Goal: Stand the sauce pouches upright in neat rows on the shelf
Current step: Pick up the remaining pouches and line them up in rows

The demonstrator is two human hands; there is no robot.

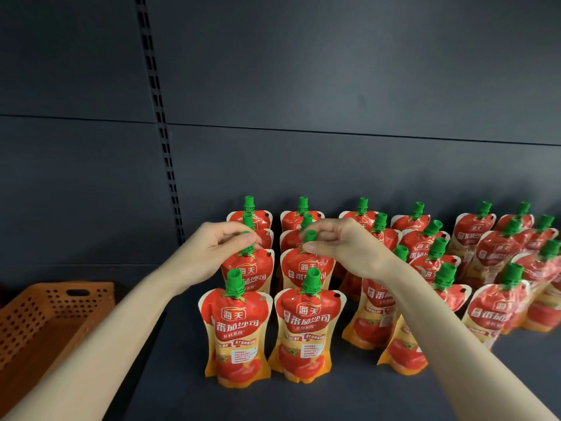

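Red and orange tomato sauce pouches with green caps stand upright in several rows on the dark shelf point(188, 387). My left hand point(218, 244) pinches the green cap of a pouch point(252, 270) in the leftmost row, second from the front. My right hand point(337, 241) pinches the cap of the pouch point(306, 268) beside it in the second row. In front of them stand a front left pouch point(236, 335) and a front right pouch point(306, 332). My right forearm hides part of the third row.
An orange perforated plastic basket point(45, 317) sits at the left on the shelf. A slotted upright rail point(161, 126) runs down the dark back panel. Further pouches point(498, 311) stand at the right, some leaning. Bare shelf lies along the front edge.
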